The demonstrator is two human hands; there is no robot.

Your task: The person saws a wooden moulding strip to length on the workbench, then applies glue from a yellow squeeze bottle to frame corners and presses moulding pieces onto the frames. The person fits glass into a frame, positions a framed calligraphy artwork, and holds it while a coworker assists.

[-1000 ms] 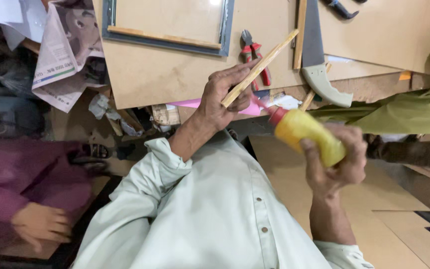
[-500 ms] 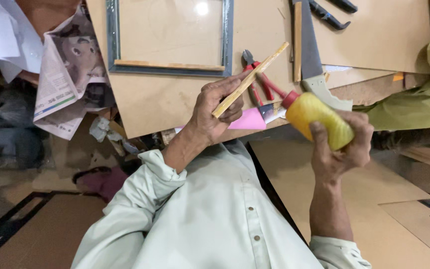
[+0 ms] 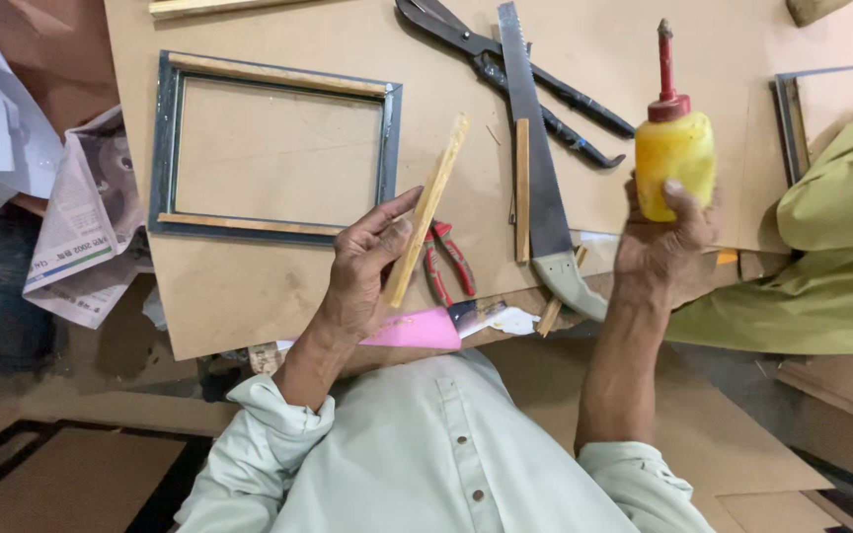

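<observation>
My left hand [image 3: 367, 266] holds a thin wooden strip [image 3: 431, 202] by its lower end, tilted up to the right above the brown board [image 3: 249, 296]. My right hand [image 3: 661, 247] grips a yellow glue bottle [image 3: 675, 158] with a red nozzle, held upright to the right of the strip and apart from it. A rectangular grey frame [image 3: 273, 148] with wooden strips along its top and bottom lies flat on the board, left of the strip.
A hand saw [image 3: 540, 178], long black shears [image 3: 515, 69], red-handled pliers [image 3: 446, 262] and a loose wooden strip [image 3: 522, 188] lie on the board. A pink-handled knife [image 3: 422, 329] sits at its near edge. Newspaper [image 3: 81, 227] lies left. Another person's yellow-green sleeve [image 3: 821, 257] is right, near a second frame [image 3: 792, 118].
The glue bottle has swung from pointing left at the strip to standing upright, and my right hand has moved away to the right. The view has shifted over the board.
</observation>
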